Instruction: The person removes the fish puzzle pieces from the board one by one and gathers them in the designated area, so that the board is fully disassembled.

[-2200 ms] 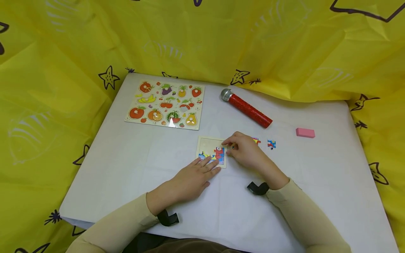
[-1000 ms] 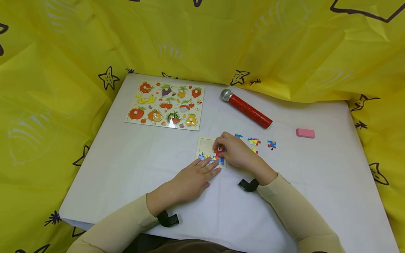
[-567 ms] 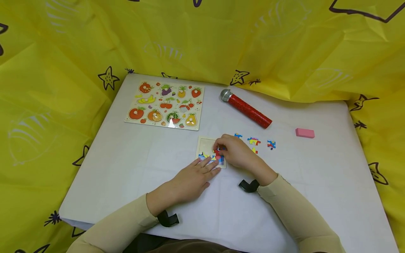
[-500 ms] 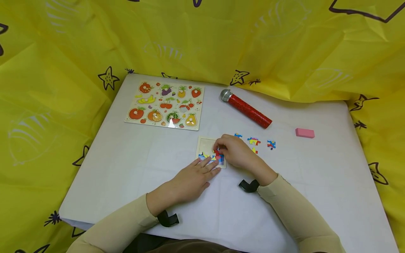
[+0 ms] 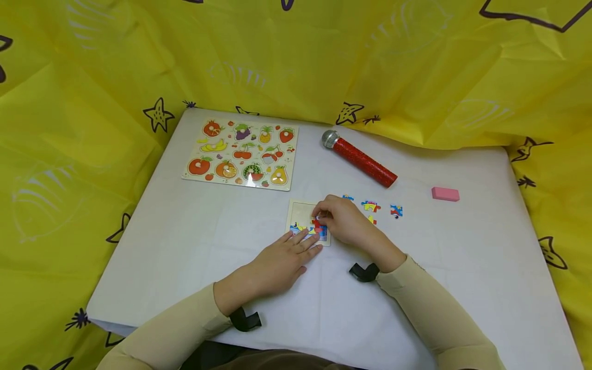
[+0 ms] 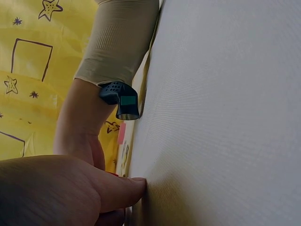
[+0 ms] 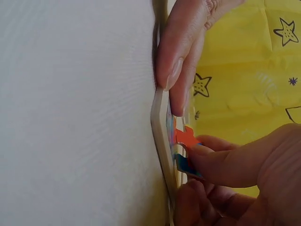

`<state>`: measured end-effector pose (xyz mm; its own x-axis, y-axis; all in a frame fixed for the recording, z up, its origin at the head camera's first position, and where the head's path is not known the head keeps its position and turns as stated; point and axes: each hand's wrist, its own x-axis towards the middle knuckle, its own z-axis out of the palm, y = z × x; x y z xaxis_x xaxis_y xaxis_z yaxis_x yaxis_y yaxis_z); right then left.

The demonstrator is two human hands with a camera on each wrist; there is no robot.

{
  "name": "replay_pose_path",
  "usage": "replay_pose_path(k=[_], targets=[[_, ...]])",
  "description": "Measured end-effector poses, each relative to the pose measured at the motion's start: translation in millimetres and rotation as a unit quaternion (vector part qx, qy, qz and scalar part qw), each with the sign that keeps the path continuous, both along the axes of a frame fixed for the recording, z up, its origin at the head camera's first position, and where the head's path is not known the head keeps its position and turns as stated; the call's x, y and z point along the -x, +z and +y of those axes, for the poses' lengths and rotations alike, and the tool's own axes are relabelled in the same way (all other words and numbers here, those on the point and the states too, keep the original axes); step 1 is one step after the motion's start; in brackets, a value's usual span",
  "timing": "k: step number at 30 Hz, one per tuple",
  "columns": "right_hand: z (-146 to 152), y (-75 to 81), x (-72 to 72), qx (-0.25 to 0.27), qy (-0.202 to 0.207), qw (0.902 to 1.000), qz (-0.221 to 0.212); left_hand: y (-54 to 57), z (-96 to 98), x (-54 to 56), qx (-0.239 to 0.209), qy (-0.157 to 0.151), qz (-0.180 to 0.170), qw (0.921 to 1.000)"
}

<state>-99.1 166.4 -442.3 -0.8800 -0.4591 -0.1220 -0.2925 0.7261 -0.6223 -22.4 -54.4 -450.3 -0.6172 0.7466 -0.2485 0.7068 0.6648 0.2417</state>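
Note:
A small square jigsaw tray (image 5: 302, 208) lies mid-table, with colourful pieces along its lower part. My left hand (image 5: 279, 262) rests with straight, spread fingers over the tray's near edge. My right hand (image 5: 344, 221) is over the tray's right side, thumb and fingers pinching a red and blue jigsaw piece (image 7: 186, 137). In the right wrist view this piece stands tilted, one edge raised from the tray. The left wrist view shows my left thumb (image 6: 129, 190) at the tablecloth, with the tray mostly hidden.
Loose jigsaw pieces (image 5: 370, 206) lie right of the tray, some partly behind my right hand. A fruit peg puzzle (image 5: 242, 154) is at the back left. A red microphone (image 5: 363, 160) lies behind, and a pink block (image 5: 445, 194) at the right.
My right hand has moved left from beside the tray onto it and taken hold of the red and blue jigsaw piece, which has tilted up. My left hand has stayed put.

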Motion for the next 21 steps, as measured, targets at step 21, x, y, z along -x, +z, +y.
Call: replay_pose_path(k=[21], targets=[[14, -0.5, -0.9, 0.057, -0.087, 0.9934, -0.049, -0.2, 1.6, 0.2, 0.004, 0.003, -0.003, 1.0000]])
